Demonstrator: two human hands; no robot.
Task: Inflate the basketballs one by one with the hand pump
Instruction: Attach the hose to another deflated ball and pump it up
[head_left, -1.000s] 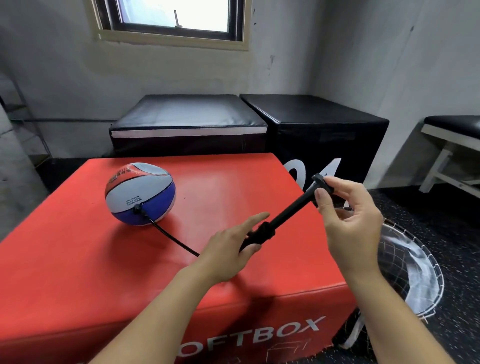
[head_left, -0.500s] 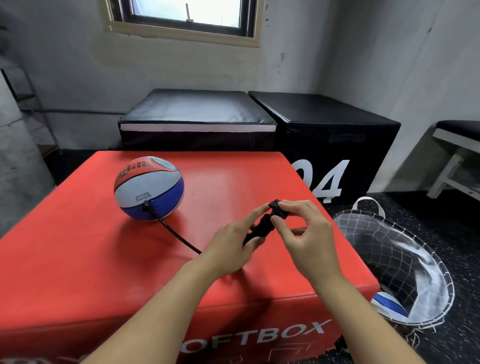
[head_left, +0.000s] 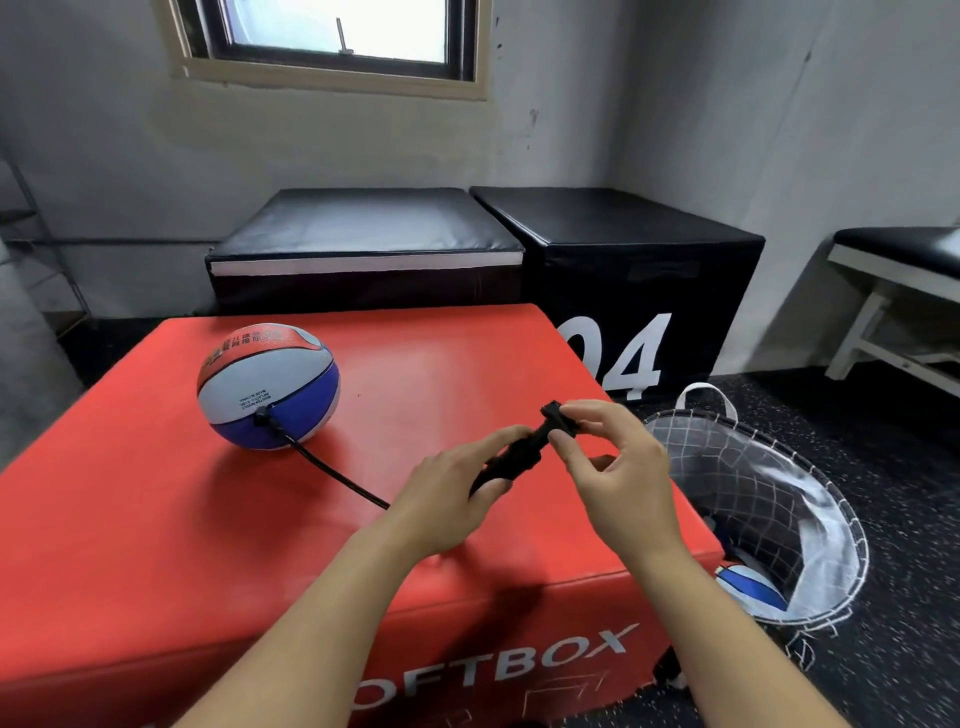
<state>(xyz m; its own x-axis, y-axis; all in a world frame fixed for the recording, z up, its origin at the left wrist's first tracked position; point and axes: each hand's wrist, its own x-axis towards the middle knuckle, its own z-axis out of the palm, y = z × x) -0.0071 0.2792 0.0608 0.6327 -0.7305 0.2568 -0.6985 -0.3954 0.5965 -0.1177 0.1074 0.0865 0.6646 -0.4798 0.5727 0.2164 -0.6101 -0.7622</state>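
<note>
The left hand (head_left: 452, 488) is wrapping around the barrel of the hand pump (head_left: 514, 460), index finger lying along it — that grip is clenched on the body so the tool is not sliding while it is being worked. The right hand (head_left: 613, 467) is pinching the T-handle (head_left: 558, 415) between thumb and fingertips, its grip closed on the handle with the plunger looking almost fully in, so this is reading as the bottom of a stroke. Both hands are hovering over the right side of the red soft box (head_left: 156, 545), towards its front edge.

The basketball (head_left: 267, 384) is sitting near the far left corner of the box top, well apart from the hands, resting on its own weight. The black hose (head_left: 332, 475) is running from its valve, which is facing the person, across the top to the pump — slack enough, I would judge, that pumping is not tugging the ball around.

Down on the floor, just beside the box's right edge, a mesh basket (head_left: 779, 467) is standing, and another ball (head_left: 748, 587) is lying inside it — probably waiting its turn or already done; I cannot tell which.
</note>
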